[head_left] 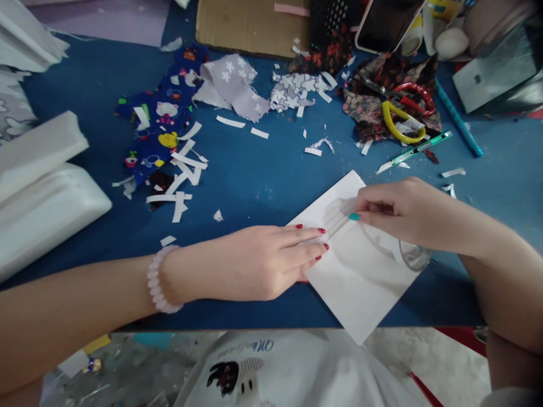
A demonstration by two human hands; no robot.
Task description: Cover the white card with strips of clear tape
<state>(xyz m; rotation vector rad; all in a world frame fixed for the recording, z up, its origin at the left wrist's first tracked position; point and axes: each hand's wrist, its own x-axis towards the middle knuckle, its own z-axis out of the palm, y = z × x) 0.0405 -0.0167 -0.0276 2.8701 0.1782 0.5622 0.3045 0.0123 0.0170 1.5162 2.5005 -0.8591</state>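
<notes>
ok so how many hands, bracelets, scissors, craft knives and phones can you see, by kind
Hands: 2 (left hand, right hand)
Beaded bracelet: 1
Scissors: 1 pair
Craft knife: 1
Phone: 1
Total: 6

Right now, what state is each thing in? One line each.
White card: flat, one corner past the table edge
Left hand: fingers extended on the card
Right hand: thumb and finger close together; grip unclear
Scissors: lying on floral fabric; blade opening unclear
Floral fabric: crumpled
Green cutter: lying down
Phone: screen dark
Cardboard: flat
White strips: loose, scattered
</notes>
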